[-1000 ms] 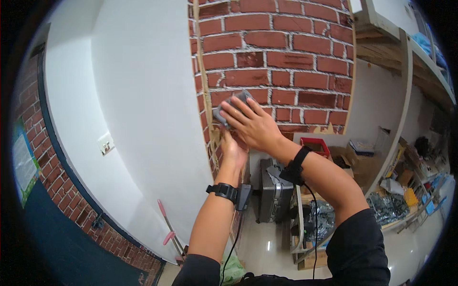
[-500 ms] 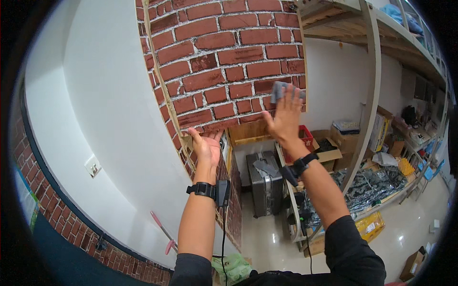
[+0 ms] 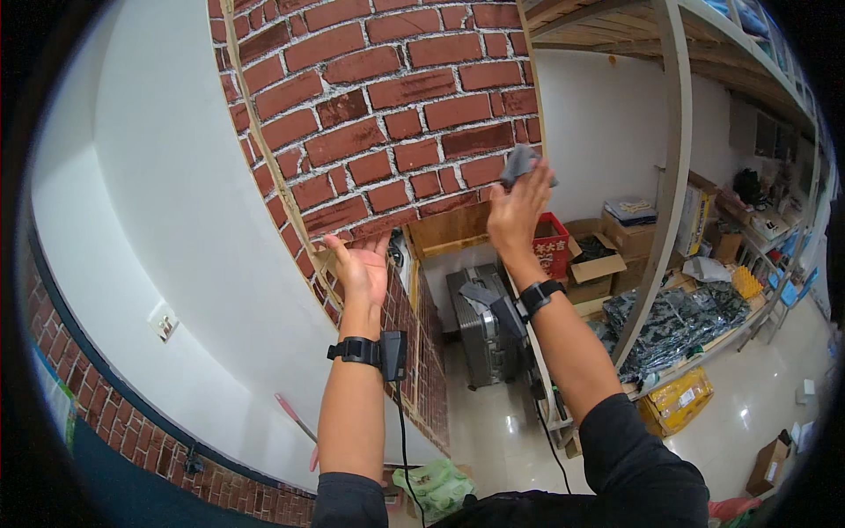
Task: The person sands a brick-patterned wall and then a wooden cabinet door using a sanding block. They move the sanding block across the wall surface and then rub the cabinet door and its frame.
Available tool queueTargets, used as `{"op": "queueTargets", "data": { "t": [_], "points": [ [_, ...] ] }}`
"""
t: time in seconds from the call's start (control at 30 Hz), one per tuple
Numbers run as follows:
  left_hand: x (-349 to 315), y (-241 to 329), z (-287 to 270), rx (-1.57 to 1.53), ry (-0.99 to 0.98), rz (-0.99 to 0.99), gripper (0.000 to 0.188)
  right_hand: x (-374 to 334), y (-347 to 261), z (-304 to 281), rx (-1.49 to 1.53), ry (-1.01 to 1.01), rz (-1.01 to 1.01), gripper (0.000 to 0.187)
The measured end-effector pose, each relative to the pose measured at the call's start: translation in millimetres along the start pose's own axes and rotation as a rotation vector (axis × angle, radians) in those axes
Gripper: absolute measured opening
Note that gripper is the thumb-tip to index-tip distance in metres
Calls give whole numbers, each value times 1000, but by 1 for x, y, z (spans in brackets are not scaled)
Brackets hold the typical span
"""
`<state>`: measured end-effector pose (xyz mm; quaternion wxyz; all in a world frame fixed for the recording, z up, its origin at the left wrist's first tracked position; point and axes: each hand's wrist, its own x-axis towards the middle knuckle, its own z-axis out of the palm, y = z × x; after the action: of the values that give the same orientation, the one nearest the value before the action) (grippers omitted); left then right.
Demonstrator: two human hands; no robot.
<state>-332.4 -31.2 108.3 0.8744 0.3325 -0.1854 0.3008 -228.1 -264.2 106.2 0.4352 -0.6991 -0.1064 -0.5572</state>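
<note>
A brick-patterned panel (image 3: 378,114) fills the upper middle, tilted toward me. At its lower left corner is my left hand (image 3: 359,268), palm up. Its thumb lies by the front edge, while the fingers reach under the bottom edge, their tips partly hidden. My right hand (image 3: 519,216) is at the panel's lower right corner with a grey cloth (image 3: 519,165) under its fingers. The cloth is bunched, slightly blurred, and laps over the right edge. Black devices are strapped to both wrists.
A white wall with a switch plate (image 3: 162,322) stands at left. Below the panel is a grey suitcase (image 3: 484,339). On the right, a bunk bed post (image 3: 671,176) rises beside a red crate (image 3: 551,242), cardboard boxes (image 3: 595,264) and plastic-wrapped camouflage fabric (image 3: 678,317). A green bag (image 3: 436,484) lies low.
My right hand and the cloth have turned and shifted toward the panel's right edge. The left hand stays at the bottom edge. The whole view has swung slightly.
</note>
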Motion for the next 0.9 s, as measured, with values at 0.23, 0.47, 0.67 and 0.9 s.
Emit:
{"op": "queueTargets", "data": {
  "t": [0.23,0.47,0.67,0.9],
  "points": [
    [3,-1,-5,-20,-69,8,87,-1,-7,0,-127,-42,-282,83],
    [3,-1,-2,-1,10,8,93,111,-20,2,-14,24,-190,65],
    [3,-2,-4,-6,2,40,80,64,0,11,44,88,-278,58],
    [4,-6,-2,65,22,111,89,23,47,8,72,-78,-261,43]
  ]
}}
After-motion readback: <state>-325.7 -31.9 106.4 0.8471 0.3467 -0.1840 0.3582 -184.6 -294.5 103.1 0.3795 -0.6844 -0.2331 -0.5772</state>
